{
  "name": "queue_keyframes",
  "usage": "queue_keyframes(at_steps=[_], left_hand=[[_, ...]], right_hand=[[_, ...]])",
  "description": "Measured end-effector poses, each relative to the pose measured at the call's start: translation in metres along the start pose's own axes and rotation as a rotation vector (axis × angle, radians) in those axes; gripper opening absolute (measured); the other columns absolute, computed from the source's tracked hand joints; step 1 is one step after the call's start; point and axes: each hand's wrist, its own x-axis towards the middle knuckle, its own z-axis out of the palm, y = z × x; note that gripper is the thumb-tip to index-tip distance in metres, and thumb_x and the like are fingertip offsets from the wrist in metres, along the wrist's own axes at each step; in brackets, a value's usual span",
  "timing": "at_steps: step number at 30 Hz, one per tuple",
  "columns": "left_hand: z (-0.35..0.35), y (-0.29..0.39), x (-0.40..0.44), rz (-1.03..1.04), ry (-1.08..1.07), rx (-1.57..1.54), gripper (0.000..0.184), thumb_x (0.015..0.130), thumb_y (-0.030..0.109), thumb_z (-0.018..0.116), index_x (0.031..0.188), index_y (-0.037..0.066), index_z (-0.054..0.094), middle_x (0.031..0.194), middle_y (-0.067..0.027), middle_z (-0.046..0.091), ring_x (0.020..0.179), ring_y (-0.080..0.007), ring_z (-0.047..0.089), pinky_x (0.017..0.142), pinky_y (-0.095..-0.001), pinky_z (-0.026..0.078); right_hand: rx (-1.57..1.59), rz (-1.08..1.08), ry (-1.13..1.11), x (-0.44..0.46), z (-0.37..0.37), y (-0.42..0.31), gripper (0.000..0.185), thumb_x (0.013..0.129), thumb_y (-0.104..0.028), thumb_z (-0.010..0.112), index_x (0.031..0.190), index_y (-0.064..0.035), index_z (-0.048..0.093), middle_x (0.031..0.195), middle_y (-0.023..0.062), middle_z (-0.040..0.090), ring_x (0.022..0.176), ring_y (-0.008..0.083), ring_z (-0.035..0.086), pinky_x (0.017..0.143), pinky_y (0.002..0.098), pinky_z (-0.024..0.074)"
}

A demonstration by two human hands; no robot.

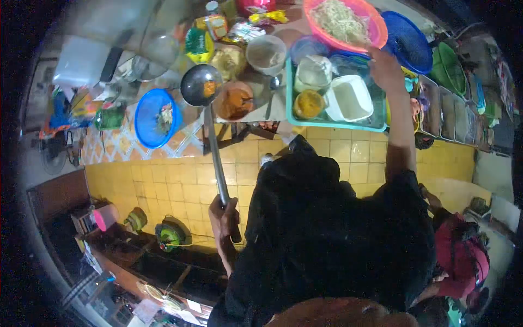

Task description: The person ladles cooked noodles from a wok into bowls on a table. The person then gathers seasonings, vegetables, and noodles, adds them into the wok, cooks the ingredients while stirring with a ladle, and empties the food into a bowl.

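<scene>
My left hand (223, 214) is closed around the long handle of a metal ladle (213, 146). An orange-yellow paste (210, 88) lies in the ladle's bowl, which hovers beside a container of orange-brown paste (235, 101). At the upper right, my right hand (387, 71) reaches to the rim of a pink basin (378, 39) heaped with pale shredded vegetable (340, 23). Whether its fingers grip the rim is unclear. Below that hand is a green tray (338, 126) with a white square tub (350, 98) and a small cup of yellow-brown paste (309, 104).
A blue basin (158, 144) with some food scraps stands on the tiled counter. To the right are another blue basin (406, 41), a green basket (449, 68) and several clear bins (448, 111). A yellow packet (199, 45) lies behind the ladle. Another person (462, 256) is at lower right.
</scene>
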Motion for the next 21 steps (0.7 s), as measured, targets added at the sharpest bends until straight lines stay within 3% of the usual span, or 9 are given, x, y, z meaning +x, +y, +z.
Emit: queue_keyframes(at_steps=[1, 2, 4, 5, 7, 12, 15, 19, 21], left_hand=[[0.016, 0.018, 0.006, 0.018, -0.011, -0.052, 0.023, 0.082, 0.020, 0.066, 0.075, 0.005, 0.049, 0.050, -0.0027, 0.046, 0.039, -0.0108, 0.044, 0.037, -0.0262, 0.033], [0.023, 0.027, 0.007, 0.036, -0.013, -0.109, 0.023, 0.082, 0.020, 0.066, 0.076, 0.005, 0.049, 0.049, -0.0026, 0.046, 0.039, -0.0107, 0.044, 0.037, -0.0262, 0.033], [0.033, 0.038, 0.016, 0.021, -0.040, -0.114, 0.023, 0.082, 0.020, 0.066, 0.078, 0.006, 0.049, 0.049, -0.0020, 0.046, 0.038, -0.0103, 0.044, 0.037, -0.0259, 0.033], [0.038, 0.043, 0.021, 0.028, -0.046, -0.123, 0.022, 0.082, 0.020, 0.066, 0.079, 0.006, 0.049, 0.049, -0.0017, 0.046, 0.038, -0.0102, 0.044, 0.036, -0.0257, 0.033], [0.049, 0.055, 0.024, 0.030, -0.036, -0.112, 0.022, 0.081, 0.019, 0.067, 0.079, 0.006, 0.049, 0.050, -0.0011, 0.046, 0.038, -0.0102, 0.044, 0.036, -0.0254, 0.034], [0.068, 0.076, 0.020, -0.019, -0.001, -0.159, 0.020, 0.079, 0.017, 0.068, 0.078, 0.006, 0.051, 0.052, -0.0006, 0.047, 0.038, -0.0100, 0.044, 0.037, -0.0249, 0.033], [0.079, 0.077, 0.016, -0.070, 0.062, -0.180, 0.019, 0.078, 0.015, 0.069, 0.075, 0.006, 0.052, 0.054, 0.0007, 0.047, 0.041, -0.0085, 0.043, 0.038, -0.0239, 0.032], [0.089, 0.091, 0.011, -0.108, 0.105, -0.175, 0.019, 0.077, 0.015, 0.069, 0.076, 0.006, 0.052, 0.055, 0.0016, 0.046, 0.041, -0.0080, 0.042, 0.038, -0.0239, 0.031], [0.090, 0.089, 0.013, -0.108, 0.057, -0.251, 0.019, 0.078, 0.014, 0.069, 0.077, 0.006, 0.052, 0.054, 0.0019, 0.044, 0.041, -0.0079, 0.041, 0.038, -0.0236, 0.031]], right_hand=[[-0.058, -0.175, 0.111, -0.004, 0.010, 0.028, 0.036, 0.076, -0.009, 0.062, 0.112, -0.0095, 0.062, 0.088, 0.0144, 0.066, 0.083, 0.0329, 0.063, 0.079, 0.0426, 0.0491], [-0.056, -0.174, 0.105, -0.008, 0.030, 0.039, 0.036, 0.076, -0.009, 0.062, 0.112, -0.0095, 0.062, 0.088, 0.0144, 0.066, 0.083, 0.0329, 0.063, 0.079, 0.0426, 0.0491], [0.076, -0.044, -0.205, -0.009, 0.081, 0.059, 0.023, 0.076, -0.011, 0.059, 0.097, -0.0060, 0.067, 0.083, 0.0152, 0.066, 0.078, 0.0334, 0.063, 0.076, 0.0429, 0.0504], [0.079, -0.049, -0.211, -0.002, 0.105, 0.067, 0.023, 0.076, -0.011, 0.059, 0.097, -0.0060, 0.067, 0.083, 0.0152, 0.066, 0.078, 0.0334, 0.063, 0.076, 0.0429, 0.0504], [-0.163, -0.013, -0.847, 0.013, 0.137, 0.069, 0.018, 0.075, -0.017, 0.058, 0.083, -0.0039, 0.067, 0.082, 0.0166, 0.066, 0.078, 0.0336, 0.064, 0.073, 0.0442, 0.0514], [-0.179, 0.087, -0.577, 0.027, 0.100, 0.052, 0.022, 0.072, -0.024, 0.060, 0.076, -0.0036, 0.066, 0.078, 0.0169, 0.064, 0.074, 0.0345, 0.063, 0.066, 0.0456, 0.0502], [0.183, 0.028, -0.778, 0.034, 0.050, 0.021, 0.018, 0.073, -0.019, 0.060, 0.079, -0.0022, 0.064, 0.078, 0.0205, 0.063, 0.079, 0.0349, 0.063, 0.070, 0.0465, 0.0493], [0.023, 0.053, -1.032, -0.001, 0.053, -0.022, 0.018, 0.074, -0.016, 0.060, 0.078, 0.0006, 0.063, 0.079, 0.0236, 0.063, 0.079, 0.0371, 0.063, 0.071, 0.0472, 0.0480], [0.237, 0.090, -0.724, -0.044, 0.099, -0.021, 0.020, 0.074, -0.016, 0.059, 0.077, 0.0028, 0.063, 0.080, 0.0252, 0.062, 0.078, 0.0395, 0.062, 0.072, 0.0479, 0.0487]])
